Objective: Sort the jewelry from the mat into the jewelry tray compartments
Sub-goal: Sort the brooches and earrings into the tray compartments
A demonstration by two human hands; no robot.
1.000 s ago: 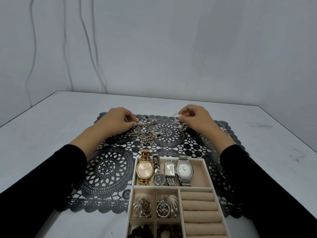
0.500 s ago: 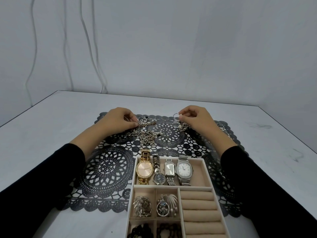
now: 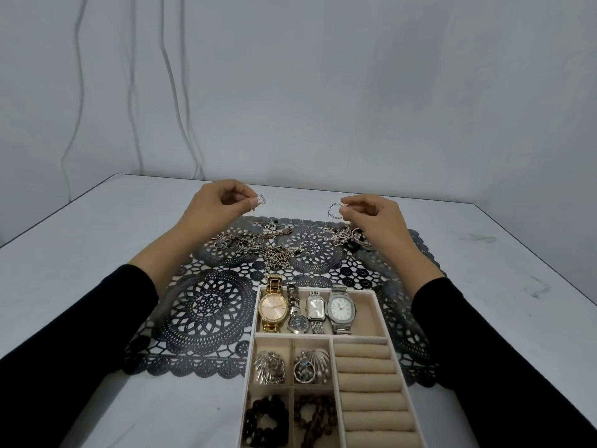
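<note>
Our left hand (image 3: pixel 221 205) pinched a small thin silver wire earring (image 3: pixel 261 199) at its fingertips; our right hand (image 3: pixel 371 218) pinched a thin silver wire hoop (image 3: pixel 333 211); below both lay the black lace mat (image 3: pixel 206 305).

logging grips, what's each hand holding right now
Left hand: pinches a small silver piece.
Right hand: pinches a thin hoop.
</note>
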